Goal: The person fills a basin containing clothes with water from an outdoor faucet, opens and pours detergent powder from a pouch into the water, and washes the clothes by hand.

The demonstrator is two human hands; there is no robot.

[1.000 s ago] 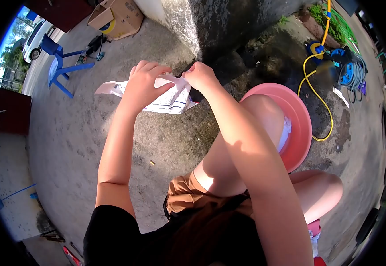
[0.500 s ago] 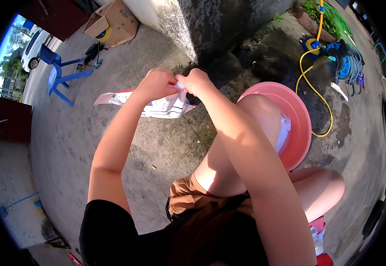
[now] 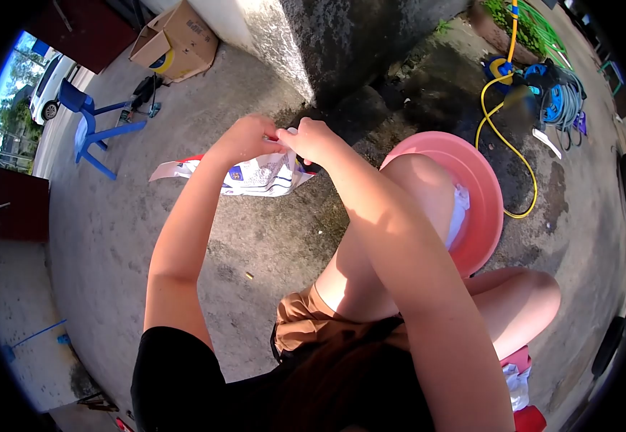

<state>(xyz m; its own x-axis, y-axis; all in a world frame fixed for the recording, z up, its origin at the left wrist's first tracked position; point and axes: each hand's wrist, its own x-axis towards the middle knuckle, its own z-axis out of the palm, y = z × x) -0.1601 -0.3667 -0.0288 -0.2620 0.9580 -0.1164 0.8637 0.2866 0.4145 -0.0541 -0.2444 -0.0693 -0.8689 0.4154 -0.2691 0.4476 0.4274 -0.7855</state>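
Concrete [image 3: 108,245] stretches leftward from the printed bag [image 3: 261,176], edge pinched by left hand [image 3: 247,139] and right hand [image 3: 314,140].

Can't really make out what the fingers of the left hand [image 3: 245,140] and right hand [image 3: 311,140] are doing, they cover each other's grip plus the top of the printed bag [image 3: 266,178]. The small print on that bag is unreadable, ditto most lettering on the cardboard box [image 3: 189,47]. A bent knee [image 3: 421,180] blocks a chunk of the pink basin [image 3: 487,216] and part of the white cloth [image 3: 460,216] inside. The yellow hose [image 3: 529,187] runs off the top, a red thing [image 3: 530,419] gets chopped at the bottom, and that tiny bit [image 3: 249,275] on the concrete [image 3: 111,252] is too small to identify
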